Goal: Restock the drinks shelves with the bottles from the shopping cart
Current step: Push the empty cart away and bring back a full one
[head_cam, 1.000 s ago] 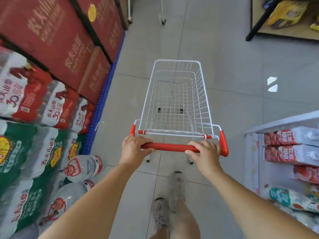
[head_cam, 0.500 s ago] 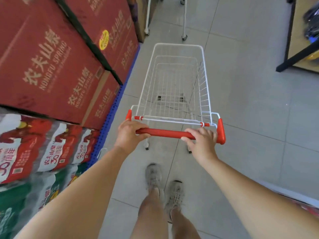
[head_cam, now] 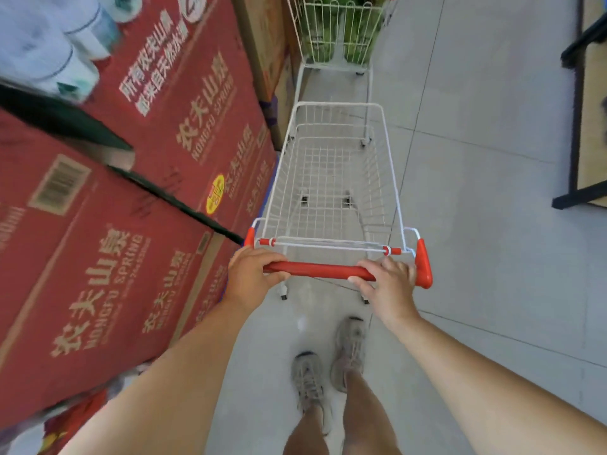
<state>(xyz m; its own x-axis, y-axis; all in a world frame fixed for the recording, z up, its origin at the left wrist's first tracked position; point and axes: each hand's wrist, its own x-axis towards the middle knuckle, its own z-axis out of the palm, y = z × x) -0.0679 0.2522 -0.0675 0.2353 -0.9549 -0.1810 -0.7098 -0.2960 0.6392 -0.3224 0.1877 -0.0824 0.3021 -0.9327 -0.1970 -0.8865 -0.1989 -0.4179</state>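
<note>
Both arms reach straight forward. The left hand [head_cam: 251, 274] wraps the left end of the red handle [head_cam: 320, 270] and the right hand [head_cam: 391, 289] curls over its right end. The white wire shopping cart [head_cam: 377, 178] stands on the grey tiled floor [head_cam: 492, 241], just beside stacked red cartons [head_cam: 108, 274] printed "农夫山泉 NONGFU SPRING" (the smaller lettering is blurred). A second cart [head_cam: 335, 34] stands ahead.

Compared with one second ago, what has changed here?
The cart has rolled forward along the aisle and is now beside the red cartons; a second cart has come into view ahead. Unchanged: left hand and right hand grip the red handle, and the cart is empty.
</note>
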